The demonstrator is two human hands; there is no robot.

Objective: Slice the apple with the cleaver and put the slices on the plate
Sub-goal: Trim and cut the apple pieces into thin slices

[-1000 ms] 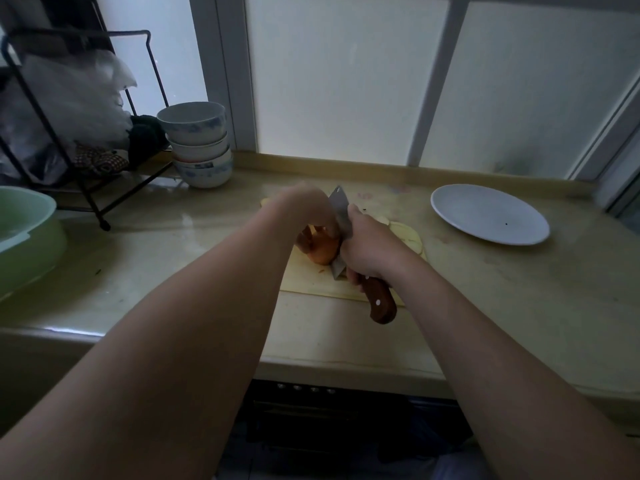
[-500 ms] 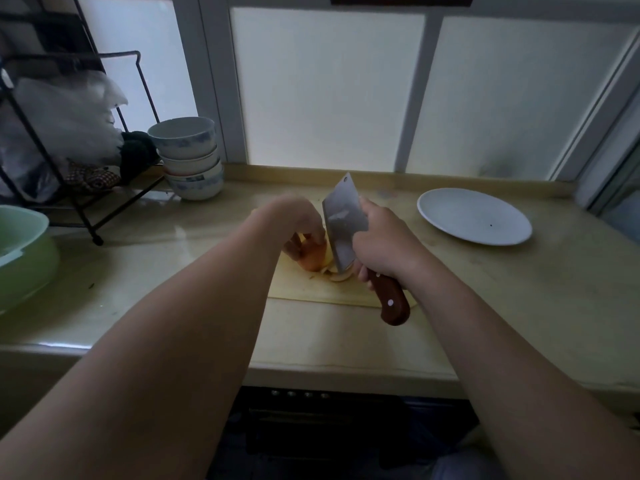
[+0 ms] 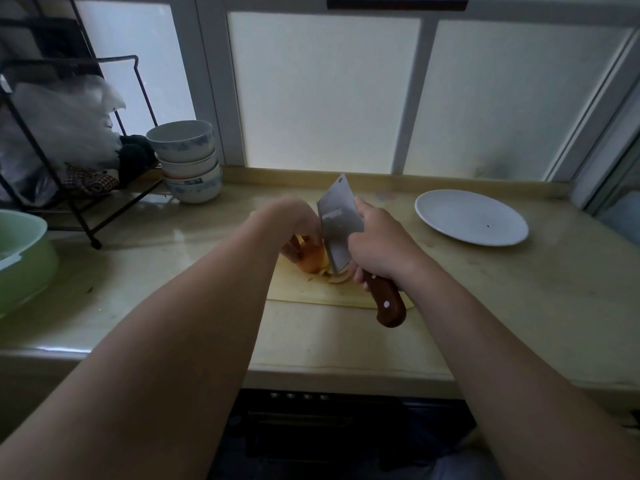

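An orange-red apple (image 3: 311, 259) stands on a pale cutting board (image 3: 304, 289) in the middle of the counter. My left hand (image 3: 294, 223) curls over the apple from above and holds it down. My right hand (image 3: 379, 245) grips the brown wooden handle of the cleaver (image 3: 337, 230). The steel blade stands nearly upright against the apple's right side, its edge down at the board. A thin cut slice (image 3: 337, 277) lies on the board under the blade. The white plate (image 3: 471, 216) sits bare at the right, apart from the board.
Stacked white bowls (image 3: 187, 161) stand at the back left beside a black wire rack (image 3: 69, 140) holding plastic bags. A green basin (image 3: 20, 254) sits at the far left edge. The counter's front edge (image 3: 346, 372) runs below the board. Frosted windows close off the back.
The cleaver blade has turned from nearly edge-on to show its flat side and now stands to the right of the apple. A cut slice now shows on the board beneath it.
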